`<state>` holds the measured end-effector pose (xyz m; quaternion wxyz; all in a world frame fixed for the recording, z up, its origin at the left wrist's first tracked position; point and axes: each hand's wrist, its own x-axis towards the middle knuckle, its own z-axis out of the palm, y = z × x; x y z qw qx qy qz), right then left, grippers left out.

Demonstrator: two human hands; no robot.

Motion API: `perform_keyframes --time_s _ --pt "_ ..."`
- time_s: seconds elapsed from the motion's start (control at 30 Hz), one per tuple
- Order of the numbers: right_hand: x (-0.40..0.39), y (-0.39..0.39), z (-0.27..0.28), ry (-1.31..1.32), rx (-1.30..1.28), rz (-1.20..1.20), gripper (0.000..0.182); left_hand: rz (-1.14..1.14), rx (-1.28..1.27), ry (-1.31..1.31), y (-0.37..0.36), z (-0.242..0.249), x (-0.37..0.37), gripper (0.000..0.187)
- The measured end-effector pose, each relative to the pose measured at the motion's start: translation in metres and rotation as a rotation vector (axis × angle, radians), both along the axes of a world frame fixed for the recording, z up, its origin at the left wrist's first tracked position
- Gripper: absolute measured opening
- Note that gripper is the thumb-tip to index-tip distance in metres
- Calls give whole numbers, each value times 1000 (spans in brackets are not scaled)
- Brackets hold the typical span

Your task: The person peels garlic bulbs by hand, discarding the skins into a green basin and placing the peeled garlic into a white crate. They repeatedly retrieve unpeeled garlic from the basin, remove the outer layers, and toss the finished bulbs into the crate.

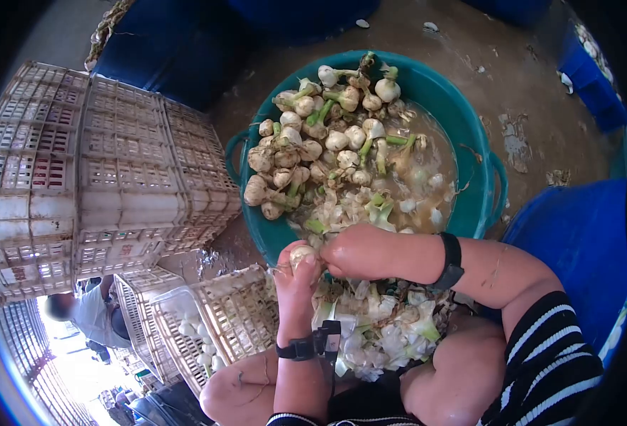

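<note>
A pale garlic bulb (303, 254) is in my left hand (298, 277), whose fingers and thumb wrap round it. My right hand (338, 252) is against the bulb's right side with its fingers curled in; what they pinch, if anything, is hidden. Both hands are over the near rim of a green tub (480, 135). Many soil-stained garlic bulbs (288, 153), some with green stems, are piled in its left half, and murky water with floating skins fills the right. Below my hands, a heap of garlic peelings (381, 334) lies between my legs.
Stacked white plastic crates (125, 177) stand at the left. Nearer, a tilted crate (239, 305) holds white peeled bulbs (203, 337). A blue barrel (576, 241) is at the right, with more blue containers at the back. Another person (100, 316) is at the far left.
</note>
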<state>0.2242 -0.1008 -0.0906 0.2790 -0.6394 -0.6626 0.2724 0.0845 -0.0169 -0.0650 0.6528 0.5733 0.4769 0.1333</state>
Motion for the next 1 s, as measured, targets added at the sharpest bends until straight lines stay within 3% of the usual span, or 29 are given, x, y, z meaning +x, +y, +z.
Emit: perform_keyframes --time_s 0.13,0.2,0.27,0.33,0.4,0.43,0.47,0.5,0.53,0.6,0.63,0.67,0.73,0.77,0.8,0.83,0.87,0.93,0.97,1.0 --pt "-8 3 -13 76 -18 -125 17 -65 -193 -134 9 -17 -10 39" --pt "0 8 -15 1020 -645 -367 21 -78 -238 -197 7 -15 -9 41" --pt "2 3 -15 1029 -513 -364 23 -89 -29 -252 1 -3 -1 53" --pt "0 1 -18 1037 -382 -361 26 -56 -117 -274 4 3 3 58" --pt "-5 1 -24 378 325 -278 29 -30 -205 -290 7 3 2 62" --pt "-4 2 -23 378 327 -281 29 -185 -109 -143 9 0 0 64" --pt "0 2 -22 435 171 -372 30 -340 -13 2 10 -1 -1 67" --pt "4 3 -22 491 12 -461 31 -413 263 61 3 -2 -3 62" --pt "6 4 -24 491 10 -465 31 -416 261 60 0 0 -3 62" --pt "10 10 -30 1253 -487 -576 26 -657 1100 70 -3 4 -1 47" --pt "13 9 -18 1409 -556 -577 22 -647 1220 85 -5 6 1 30" --pt "12 7 -13 1408 -560 -574 22 -644 1218 89 -5 1 1 30" --pt "10 5 -7 1663 -416 -502 22 -361 888 -119 -1 -17 -2 19" --pt "8 3 -8 1662 -414 -498 22 -92 480 -285 -2 -24 -3 15" --pt "4 -2 -12 1443 -269 -351 22 -91 486 -285 5 -27 -6 15" --pt "0 -6 -17 1219 -128 -207 23 161 105 -412 15 -26 -10 18" --pt "-5 -10 -24 1219 -124 -199 23 408 -283 -528 24 -27 -14 23" --pt "-11 -15 -38 353 -132 68 23 470 -311 -523 30 -24 -18 31" --pt "-8 -16 -41 351 -128 75 23 531 -343 -475 27 -12 -17 33" --pt "-3 -16 -45 34 -248 31 25 591 -377 -422 25 -5 -17 35"
